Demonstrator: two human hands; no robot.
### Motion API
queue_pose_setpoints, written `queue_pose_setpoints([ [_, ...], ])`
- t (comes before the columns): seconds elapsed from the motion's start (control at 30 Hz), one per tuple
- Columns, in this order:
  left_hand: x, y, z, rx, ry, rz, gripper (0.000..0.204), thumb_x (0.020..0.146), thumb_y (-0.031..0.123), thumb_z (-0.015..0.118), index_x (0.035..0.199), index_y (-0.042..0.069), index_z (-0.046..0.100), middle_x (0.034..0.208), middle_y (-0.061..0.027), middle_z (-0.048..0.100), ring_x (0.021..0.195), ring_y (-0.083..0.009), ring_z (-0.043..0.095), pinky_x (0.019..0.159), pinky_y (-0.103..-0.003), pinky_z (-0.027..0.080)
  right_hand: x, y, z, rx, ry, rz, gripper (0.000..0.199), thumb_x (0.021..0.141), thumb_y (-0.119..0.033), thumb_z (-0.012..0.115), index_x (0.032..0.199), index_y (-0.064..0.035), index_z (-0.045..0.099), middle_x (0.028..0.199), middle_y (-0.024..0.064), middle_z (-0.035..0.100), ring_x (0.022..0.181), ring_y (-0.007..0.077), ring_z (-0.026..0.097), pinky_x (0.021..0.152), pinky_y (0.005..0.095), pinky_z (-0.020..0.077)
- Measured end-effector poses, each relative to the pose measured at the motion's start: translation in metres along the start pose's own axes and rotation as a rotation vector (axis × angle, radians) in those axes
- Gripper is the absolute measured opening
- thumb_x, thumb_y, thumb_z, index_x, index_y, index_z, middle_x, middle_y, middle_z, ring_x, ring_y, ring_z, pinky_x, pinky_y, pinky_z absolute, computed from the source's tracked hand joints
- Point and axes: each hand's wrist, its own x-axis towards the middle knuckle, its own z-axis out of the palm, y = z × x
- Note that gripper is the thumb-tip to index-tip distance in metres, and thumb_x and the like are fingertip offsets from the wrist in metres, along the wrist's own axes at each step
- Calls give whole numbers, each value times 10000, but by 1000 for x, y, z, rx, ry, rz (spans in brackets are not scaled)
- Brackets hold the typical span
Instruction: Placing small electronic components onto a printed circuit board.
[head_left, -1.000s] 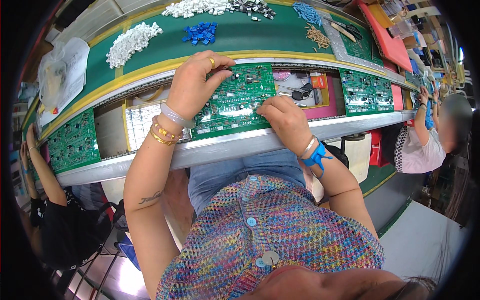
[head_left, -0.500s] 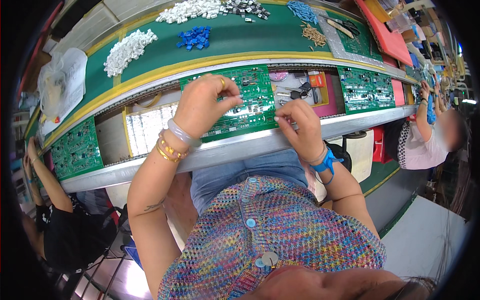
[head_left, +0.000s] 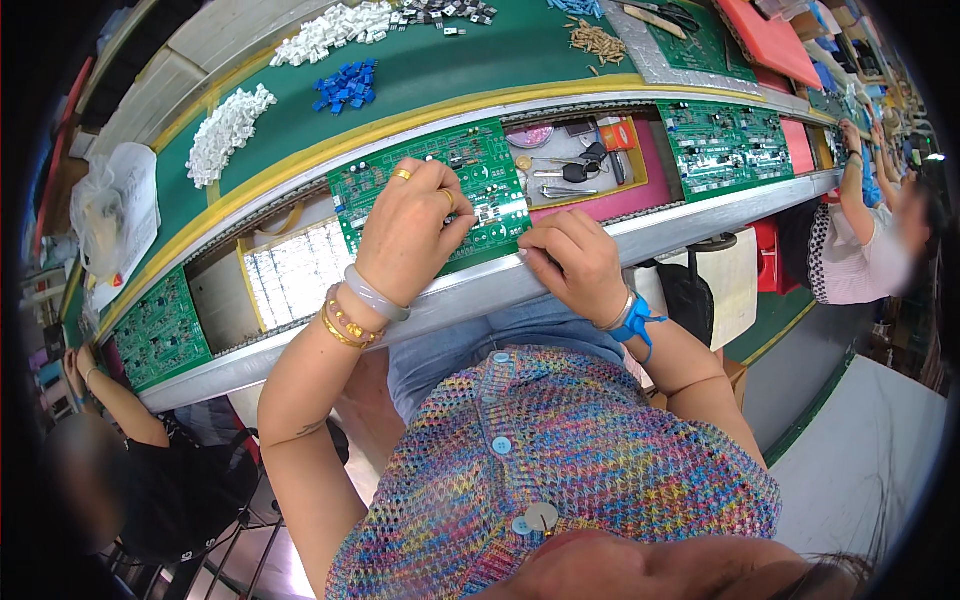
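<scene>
Down toward five o'clock on the green rectangular circuit board (head_left: 485, 180), the left hand (head_left: 415, 228) has shifted since the last glimpse, and the right hand (head_left: 580, 262) has come in to that board's four-o'clock corner; the whole view has drifted too.

Leftmost, from where I stand, a bright white gridded sheet (head_left: 298, 272) lies at the board's eight o'clock. Next comes the left hand, arched over the board's middle, back of the hand up, wrist at seven, fingers reaching toward one. Its thumb and fingers are curled nearly together; I can't tell whether anything small is pinched there. Just beside those fingertips, at about two o'clock, stand small white block-shaped parts (head_left: 487, 214) on the board, and the left hand is clearly the nearer to them.

Under it, the board's long axis runs from just below nine to just above three, along the silver metal rail (head_left: 740, 203). Rightmost, the right hand points toward ten, wrist at four, thumb and forefinger close together at the corner. Whether they touch the board or hold something, I can't say.
</scene>
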Motion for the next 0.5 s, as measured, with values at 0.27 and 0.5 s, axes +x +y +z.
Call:
queue_pose_setpoints([
  [0.27, 1, 2, -7, 18, 0, 38, 127, 670, 102, 731, 734, 34, 645, 849, -62, 569, 836, -262, 528, 736, -355, 439, 3, -1, -2, 4, 5, -11, 165, 702, -52, 674, 848, -91, 607, 818, 56, 576, 761, 246, 572, 634, 341, 464],
  [0.5, -20, -47, -85, 549, 84, -558, 383, 840, 401, 592, 718, 48, 678, 738, -146, 610, 731, -327, 591, 629, -409, 447, 46, 33, -52, -105, 94, 155, 155, 775, -46, 667, 927, -45, 636, 782, 86, 637, 653, 186, 613, 569, 288, 493],
])
